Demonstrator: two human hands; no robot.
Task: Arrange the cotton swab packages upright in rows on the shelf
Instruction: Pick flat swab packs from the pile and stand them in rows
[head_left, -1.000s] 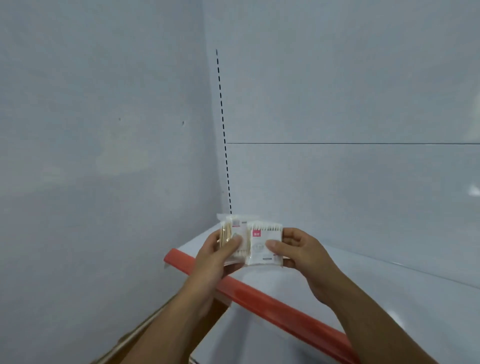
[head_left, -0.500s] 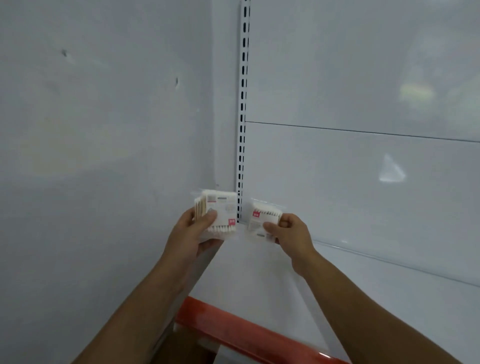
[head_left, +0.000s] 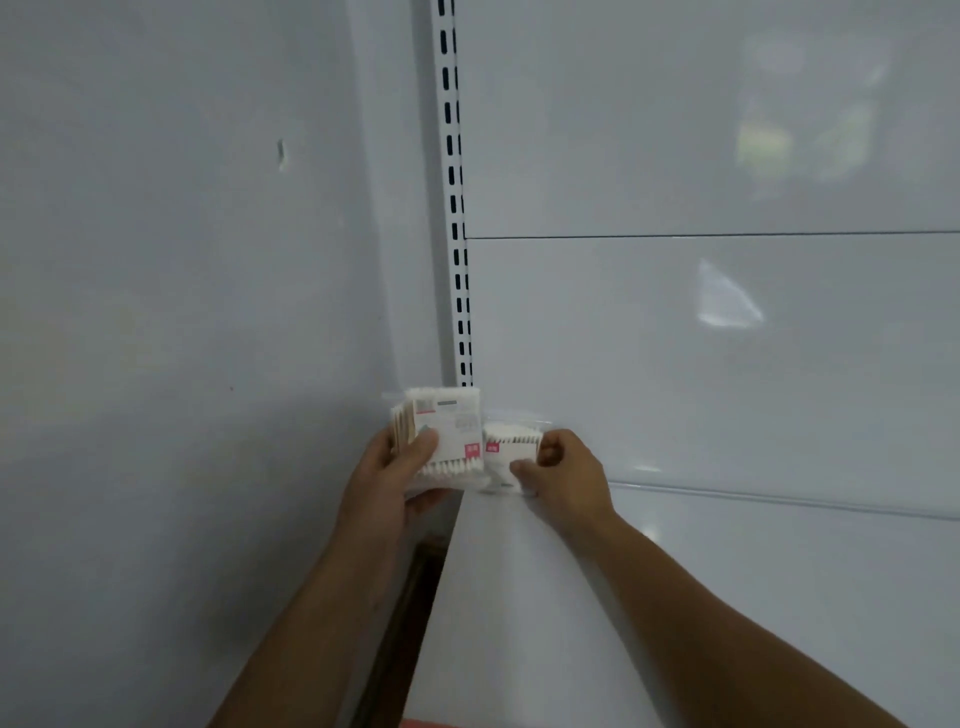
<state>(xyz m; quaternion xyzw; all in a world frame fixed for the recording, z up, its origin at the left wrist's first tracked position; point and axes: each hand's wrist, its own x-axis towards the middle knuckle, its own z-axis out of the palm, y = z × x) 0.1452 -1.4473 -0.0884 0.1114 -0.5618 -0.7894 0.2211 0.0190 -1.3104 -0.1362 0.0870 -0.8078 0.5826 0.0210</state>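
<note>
the task is only at its start, as i judge it. the right hand (head_left: 566, 467) pinches one small clear plastic package of white cotton swabs with a pink label (head_left: 506, 457) between the thumb and the curled fingers. its lower edge seems to touch the white metal shelf (head_left: 571, 597) just under the fingertips, in the back corner. whether it already stands by itself i cannot tell.

just to the left of these fingers, the left hand (head_left: 395, 478) grips a stack of the same swab packages (head_left: 447, 431), thumb across the front and fingers curled behind. the stack is held up close beside the single package. above the fingers rises the white slotted upright rail (head_left: 454, 208).

no other package is seen standing on the shelf, so no row is there yet. the first one must be set and released, then the whole stack placed one by one.
</note>
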